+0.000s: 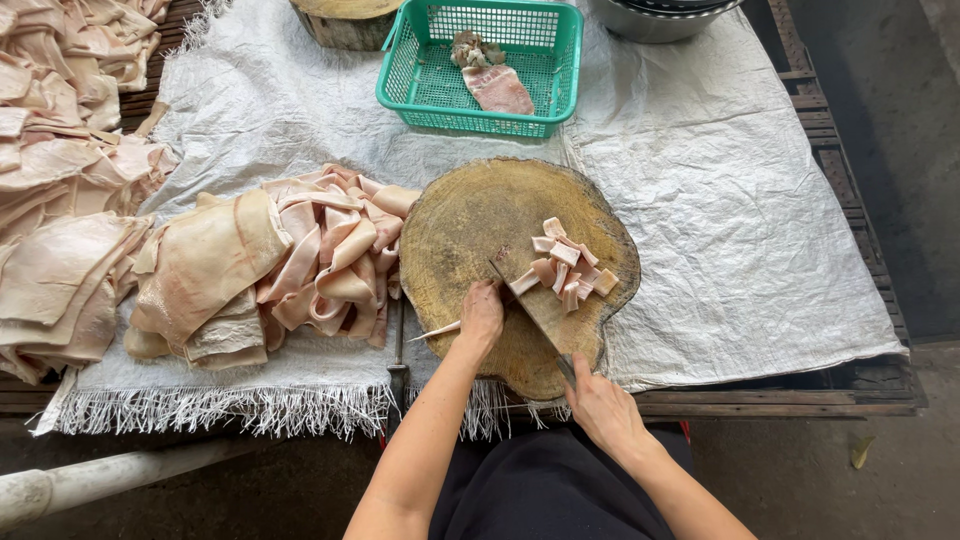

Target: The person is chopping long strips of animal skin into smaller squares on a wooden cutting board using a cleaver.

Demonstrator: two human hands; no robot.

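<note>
On the round chopping block (470, 225), right hand (598, 402) grips a cleaver (535, 310); left hand (481, 314) pinches a skin strip (437, 330).

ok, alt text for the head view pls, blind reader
A person's right hand holds a cleaver over a round wooden chopping block, while the left hand pins a pale strip of pork skin beside cut pieces. Piled skin sheets lie left; a green plastic basket sits behind.
</note>
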